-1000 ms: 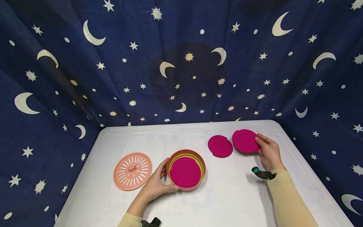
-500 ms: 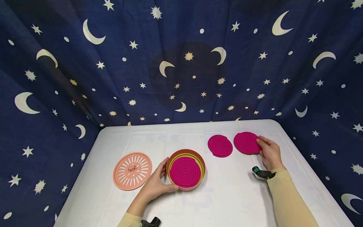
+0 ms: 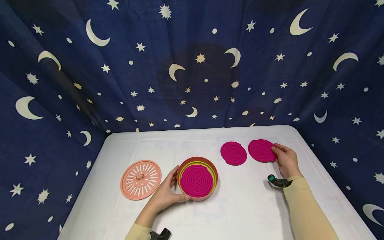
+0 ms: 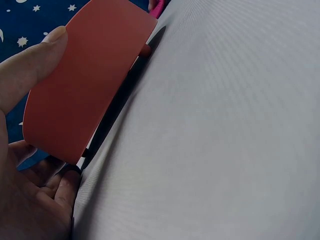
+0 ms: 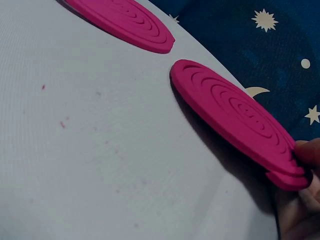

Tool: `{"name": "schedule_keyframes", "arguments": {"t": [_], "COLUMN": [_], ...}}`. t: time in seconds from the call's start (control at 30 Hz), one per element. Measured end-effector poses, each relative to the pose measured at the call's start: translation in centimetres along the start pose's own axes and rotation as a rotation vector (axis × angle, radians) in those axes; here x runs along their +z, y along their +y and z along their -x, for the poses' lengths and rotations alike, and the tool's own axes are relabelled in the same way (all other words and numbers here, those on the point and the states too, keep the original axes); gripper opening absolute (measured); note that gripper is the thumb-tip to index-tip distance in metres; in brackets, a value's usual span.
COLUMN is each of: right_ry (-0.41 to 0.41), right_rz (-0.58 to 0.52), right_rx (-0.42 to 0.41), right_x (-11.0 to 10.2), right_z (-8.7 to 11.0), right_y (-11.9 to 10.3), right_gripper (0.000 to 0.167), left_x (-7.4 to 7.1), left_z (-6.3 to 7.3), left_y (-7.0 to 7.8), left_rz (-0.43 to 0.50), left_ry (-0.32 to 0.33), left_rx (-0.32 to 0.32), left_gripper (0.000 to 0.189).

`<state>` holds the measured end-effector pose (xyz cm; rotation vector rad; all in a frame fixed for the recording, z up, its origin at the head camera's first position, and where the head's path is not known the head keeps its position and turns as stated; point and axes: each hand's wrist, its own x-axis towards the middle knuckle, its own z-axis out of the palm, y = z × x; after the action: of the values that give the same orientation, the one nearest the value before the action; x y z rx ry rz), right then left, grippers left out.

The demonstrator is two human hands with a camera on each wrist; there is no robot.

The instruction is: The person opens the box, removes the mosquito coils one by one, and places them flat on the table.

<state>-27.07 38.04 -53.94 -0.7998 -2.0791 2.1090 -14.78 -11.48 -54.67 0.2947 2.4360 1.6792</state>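
Observation:
My right hand (image 3: 287, 160) pinches the right edge of a magenta spiral mosquito coil (image 3: 261, 151). In the right wrist view this coil (image 5: 230, 115) casts a shadow underneath, and its held edge looks raised off the table. A second magenta coil (image 3: 233, 153) lies flat just left of it. My left hand (image 3: 168, 193) grips the side of a round reddish tin (image 3: 212, 196), thumb at the front and fingers behind. A yellow ring (image 3: 215, 171) lines the tin, and another magenta coil (image 3: 197, 181) lies inside. The left wrist view shows the tin's outer wall (image 4: 90, 75).
A pink slotted lid (image 3: 140, 180) with a small ring handle lies left of the tin, near my left hand. White cloth covers the table (image 3: 240, 206). Dark blue curtains (image 3: 195, 76) with moons and stars stand behind it and at both sides.
My right hand has lowered its coil toward the table and shifted it slightly right. My left hand still grips the tin in the same place.

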Motion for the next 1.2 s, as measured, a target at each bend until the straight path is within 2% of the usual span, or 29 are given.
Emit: {"name": "schedule_keyframes", "arguments": {"t": [0.2,0.53,0.7,1.0,1.1,1.2], "right_ry": [0.015,0.077,0.115,0.118,0.122,0.122], "right_rz": [0.183,0.467,0.573,0.632,0.609,0.549], "right_rx": [-0.014,-0.138,-0.156,-0.189,-0.188,-0.152], "right_x": [0.0,-0.2,-0.3,-0.7,-0.9,-1.1], "right_z": [-0.3,0.0,0.4,0.8,0.8,0.9], "right_y": [0.2,0.1,-0.2,-0.4,-0.3,-0.1], "right_gripper": [0.055,0.048,0.046,0.046,0.047,0.051], "left_x": [0.0,0.0,0.1,0.0,0.0,0.1], "left_z": [0.1,-0.1,-0.2,0.1,0.1,0.3], "left_y": [0.1,0.1,0.1,0.2,0.3,0.7], "left_rz": [0.007,0.025,0.026,0.027,0.025,0.018], "left_ry": [-0.005,-0.004,0.0,-0.001,0.002,0.005], "left_rx": [0.019,0.01,-0.002,0.011,0.004,-0.009], "left_gripper": [0.121,0.119,0.118,0.12,0.12,0.12]}}
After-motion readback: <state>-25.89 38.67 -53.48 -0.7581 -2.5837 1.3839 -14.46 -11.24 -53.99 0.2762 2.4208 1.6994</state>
